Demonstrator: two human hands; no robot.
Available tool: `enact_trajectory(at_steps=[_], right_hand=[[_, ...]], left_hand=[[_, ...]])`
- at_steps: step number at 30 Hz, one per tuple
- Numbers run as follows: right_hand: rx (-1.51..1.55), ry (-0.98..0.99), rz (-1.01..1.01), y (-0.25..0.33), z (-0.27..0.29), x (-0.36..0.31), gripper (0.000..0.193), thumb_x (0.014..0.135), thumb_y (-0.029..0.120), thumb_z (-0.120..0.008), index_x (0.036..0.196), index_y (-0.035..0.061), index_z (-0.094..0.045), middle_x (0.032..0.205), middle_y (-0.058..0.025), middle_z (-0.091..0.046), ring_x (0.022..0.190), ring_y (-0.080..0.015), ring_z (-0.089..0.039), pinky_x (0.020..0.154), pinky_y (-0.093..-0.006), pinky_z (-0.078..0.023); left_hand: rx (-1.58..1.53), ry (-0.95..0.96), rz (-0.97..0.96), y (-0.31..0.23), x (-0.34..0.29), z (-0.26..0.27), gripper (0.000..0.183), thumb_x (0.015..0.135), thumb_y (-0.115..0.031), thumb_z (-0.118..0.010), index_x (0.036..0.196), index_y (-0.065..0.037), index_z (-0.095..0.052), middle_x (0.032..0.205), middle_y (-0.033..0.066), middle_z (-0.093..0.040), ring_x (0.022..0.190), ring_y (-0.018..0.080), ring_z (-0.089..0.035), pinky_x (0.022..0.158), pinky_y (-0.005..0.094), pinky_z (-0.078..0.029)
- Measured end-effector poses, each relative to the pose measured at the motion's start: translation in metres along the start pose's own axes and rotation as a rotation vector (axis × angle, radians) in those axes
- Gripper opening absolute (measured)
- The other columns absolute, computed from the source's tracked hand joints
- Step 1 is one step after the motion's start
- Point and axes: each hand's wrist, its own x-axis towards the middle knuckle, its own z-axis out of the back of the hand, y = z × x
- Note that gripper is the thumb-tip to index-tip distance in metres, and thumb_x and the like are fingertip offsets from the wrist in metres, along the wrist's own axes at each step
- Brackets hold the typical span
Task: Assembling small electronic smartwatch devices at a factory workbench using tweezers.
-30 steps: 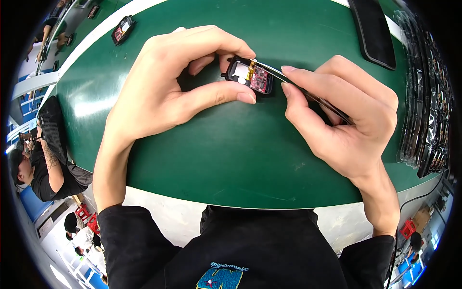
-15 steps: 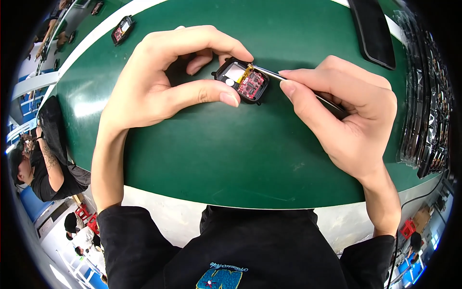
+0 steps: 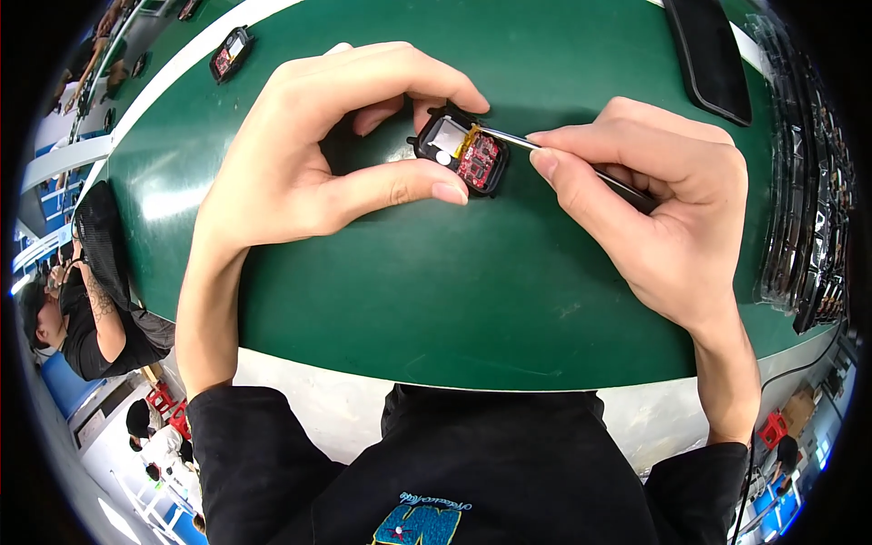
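Head view: my left hand [image 3: 304, 154] grips a likely fragile, light device [image 3: 479, 162], safest rim-held, my right hand [image 3: 661, 200] a tool [image 3: 511, 139] beside it.

Sm. blk case [image 3: 460, 153], rounded, open face up, held at an angle just far of ctr. Inside: wht rect. block [image 3: 446, 136] far left, red PCB [image 3: 478, 167] near right, yellow strip [image 3: 470, 139] btwn, wht disc [image 3: 443, 157] by block. Thin metal tool [image 3: 510, 138], dk rear end, slants near-right to far-left, tip at strip; contact unclear.
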Motion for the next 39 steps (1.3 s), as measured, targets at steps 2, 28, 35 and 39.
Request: enact_trajectory(at_steps=[2, 28, 35, 39], right_hand=[[-0.006, 0.004, -0.002, 0.001, 0.000, 0.000, 0.012, 0.088, -0.003, -0.083, 0.100, -0.0023, -0.085, 0.067, 0.0008, -0.060, 0.057, -0.0035, -0.047, 0.052, -0.0246, -0.028], [0.255, -0.138, -0.144, 0.004, 0.001, 0.001, 0.010, 0.094, -0.003, -0.080, 0.103, -0.0056, -0.083, 0.076, -0.0015, -0.069, 0.067, -0.0023, -0.058, 0.058, -0.0212, -0.040], [0.244, -0.235, 0.003, -0.021, -0.006, 0.001, 0.010, 0.092, -0.001, -0.081, 0.101, -0.0048, -0.084, 0.076, -0.0048, -0.071, 0.065, -0.0043, -0.058, 0.056, -0.0242, -0.042], [0.314, -0.256, -0.017, -0.011, -0.003, 0.008, 0.013, 0.088, 0.005, -0.082, 0.096, -0.0057, -0.082, 0.073, -0.0099, -0.072, 0.063, -0.0098, -0.063, 0.057, -0.0280, -0.048]], left_hand=[[0.011, 0.006, -0.032, 0.001, 0.001, 0.000, 0.056, 0.077, -0.035, -0.096, 0.120, -0.003, -0.080, 0.099, 0.0049, -0.074, 0.077, 0.0159, -0.051, 0.072, 0.0304, -0.041], [0.072, -0.015, -0.054, -0.007, -0.002, -0.002, 0.063, 0.068, -0.020, -0.100, 0.125, -0.005, -0.077, 0.090, 0.0013, -0.065, 0.075, 0.0151, -0.051, 0.073, 0.0314, -0.041], [0.136, -0.049, -0.055, -0.012, 0.006, -0.009, 0.054, 0.070, -0.022, -0.101, 0.117, -0.007, -0.080, 0.091, 0.0045, -0.070, 0.074, 0.0188, -0.059, 0.071, 0.0324, -0.045], [-0.059, -0.248, 0.004, -0.020, 0.005, 0.004, 0.054, 0.064, -0.020, -0.102, 0.110, -0.001, -0.080, 0.090, 0.0039, -0.072, 0.070, 0.0117, -0.054, 0.063, 0.0273, -0.041]])
